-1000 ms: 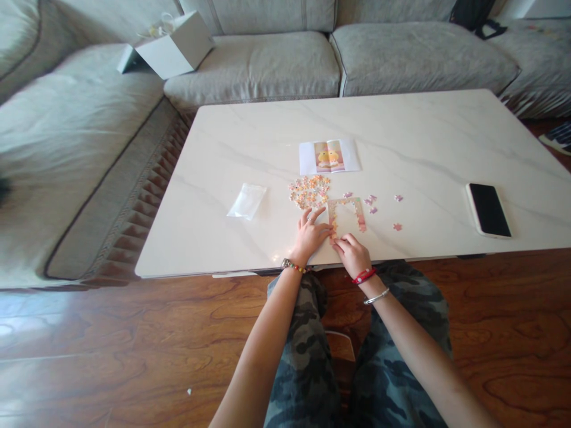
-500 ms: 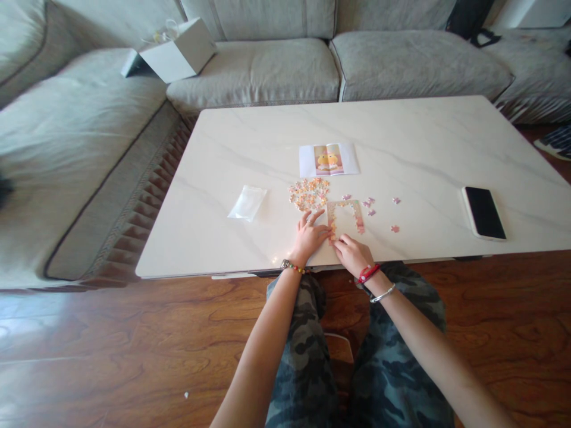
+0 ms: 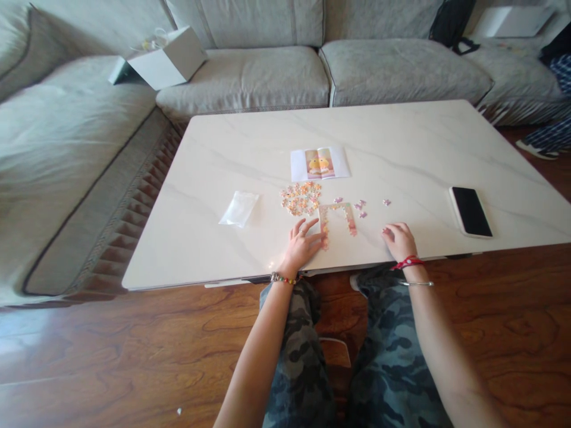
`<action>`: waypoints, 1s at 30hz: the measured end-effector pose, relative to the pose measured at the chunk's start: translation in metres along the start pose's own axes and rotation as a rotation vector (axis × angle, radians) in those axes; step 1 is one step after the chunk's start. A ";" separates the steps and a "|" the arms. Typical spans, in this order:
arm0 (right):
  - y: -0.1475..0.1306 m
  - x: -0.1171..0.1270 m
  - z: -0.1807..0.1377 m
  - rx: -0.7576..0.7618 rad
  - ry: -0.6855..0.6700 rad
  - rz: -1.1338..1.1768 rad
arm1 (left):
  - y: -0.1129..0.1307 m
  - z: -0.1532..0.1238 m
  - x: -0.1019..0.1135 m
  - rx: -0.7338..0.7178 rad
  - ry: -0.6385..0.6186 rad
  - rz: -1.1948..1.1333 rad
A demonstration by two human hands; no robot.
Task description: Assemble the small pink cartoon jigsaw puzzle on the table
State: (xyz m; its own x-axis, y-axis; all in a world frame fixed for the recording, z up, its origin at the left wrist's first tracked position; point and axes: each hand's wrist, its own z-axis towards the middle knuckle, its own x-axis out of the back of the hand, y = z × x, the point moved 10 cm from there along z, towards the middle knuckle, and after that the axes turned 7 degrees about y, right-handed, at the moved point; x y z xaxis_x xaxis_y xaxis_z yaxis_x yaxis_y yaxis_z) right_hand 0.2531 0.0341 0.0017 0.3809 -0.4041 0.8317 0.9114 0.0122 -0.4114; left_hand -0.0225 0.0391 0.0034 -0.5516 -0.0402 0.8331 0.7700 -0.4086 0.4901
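On the white table a partly joined jigsaw puzzle border (image 3: 352,226) forms three sides, with its near side open. My left hand (image 3: 300,245) lies with fingers spread, its fingertips at the border's left side. Off to the right, my right hand (image 3: 401,240) has its thumb and fingers pinched on a pink puzzle piece (image 3: 385,230) at the tabletop; the fingers partly hide it. A pile of loose puzzle pieces (image 3: 301,198) sits beyond my left hand. Several pinkish-purple pieces (image 3: 360,205) lie around the border's upper right, and another single piece (image 3: 386,203) is farther right.
A creased picture sheet (image 3: 320,163) showing yellow figures lies behind the pile. To the left is a clear plastic bag (image 3: 239,208); a phone (image 3: 471,212) rests at the right. Beyond the table (image 3: 200,178) stands a grey sofa (image 3: 267,74) with a white box (image 3: 172,59). Another person's leg (image 3: 553,139) shows far right.
My right hand has left the border's lower left corner and moved right to the pink piece, pinching it. My left hand stays by the border's left side. The whole view has shifted slightly.
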 end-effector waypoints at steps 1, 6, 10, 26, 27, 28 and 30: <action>0.001 -0.001 -0.001 -0.006 0.002 0.011 | 0.001 -0.001 -0.001 -0.005 -0.016 0.010; 0.007 0.000 -0.006 -0.064 -0.006 0.099 | 0.002 -0.001 -0.005 0.003 -0.042 0.035; 0.009 0.002 -0.012 -0.047 -0.025 0.158 | 0.000 0.000 -0.007 -0.005 -0.027 0.037; -0.004 0.002 -0.018 -0.076 -0.060 0.202 | 0.001 0.000 -0.006 -0.023 0.020 0.042; -0.006 0.001 -0.018 -0.088 -0.062 0.211 | 0.002 0.000 -0.005 -0.026 0.023 0.039; -0.008 0.000 -0.018 -0.103 -0.060 0.221 | 0.002 0.000 -0.005 -0.031 0.027 0.034; -0.012 -0.002 -0.020 -0.133 -0.050 0.249 | 0.004 0.000 -0.003 -0.040 0.041 0.022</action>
State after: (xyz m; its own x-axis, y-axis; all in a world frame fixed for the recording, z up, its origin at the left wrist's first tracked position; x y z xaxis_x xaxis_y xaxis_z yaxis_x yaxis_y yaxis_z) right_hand 0.2377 0.0165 -0.0026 0.6002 -0.3582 0.7151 0.7618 -0.0163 -0.6476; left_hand -0.0172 0.0377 0.0030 -0.5483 -0.0866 0.8318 0.7690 -0.4432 0.4608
